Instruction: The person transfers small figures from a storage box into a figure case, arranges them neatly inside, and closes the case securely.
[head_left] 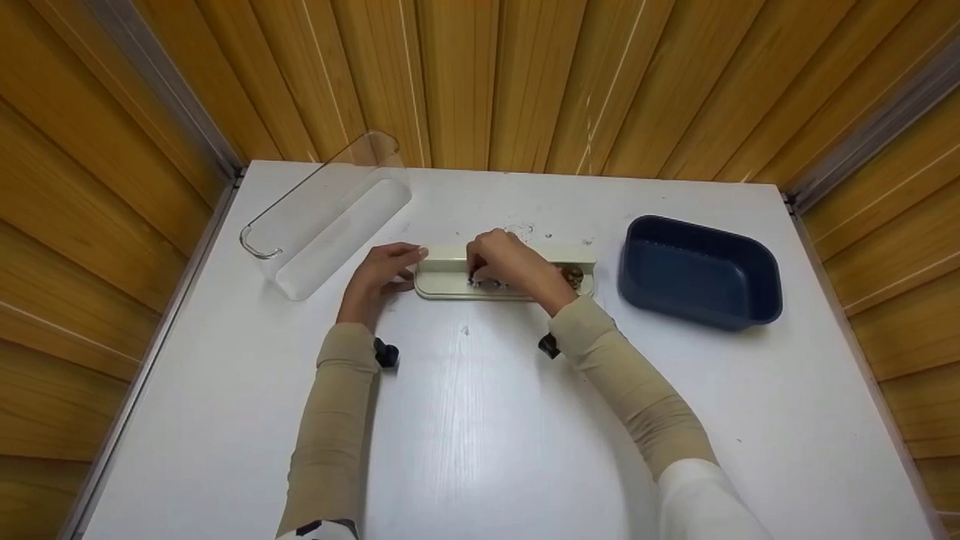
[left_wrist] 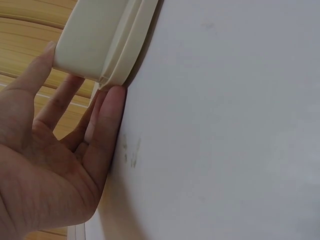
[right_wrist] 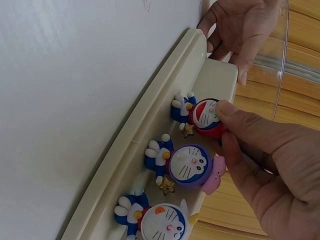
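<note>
A cream stepped display base (head_left: 441, 283) lies lengthwise near the middle of the table. My left hand (head_left: 377, 274) holds its left end, the thumb at the upper edge and the fingertips low down, as the left wrist view shows. Over the base, my right hand (head_left: 517, 262) pinches the head of a red-hooded Doraemon figurine (right_wrist: 204, 114) between thumb and fingers. That figurine stands on the lower step, nearest the left end. Beside it in the right wrist view are a purple-hooded figurine (right_wrist: 189, 164) and one with a white face (right_wrist: 162, 224). A brown figurine (head_left: 574, 276) sits at the right end.
A clear plastic cover (head_left: 337, 225) lies at the back left of the white table (head_left: 465, 435). On the right stands a dark blue bin (head_left: 697, 274). Wood-patterned panels (head_left: 525, 82) rise behind and at both sides. Small dark marks dot the tabletop near the base.
</note>
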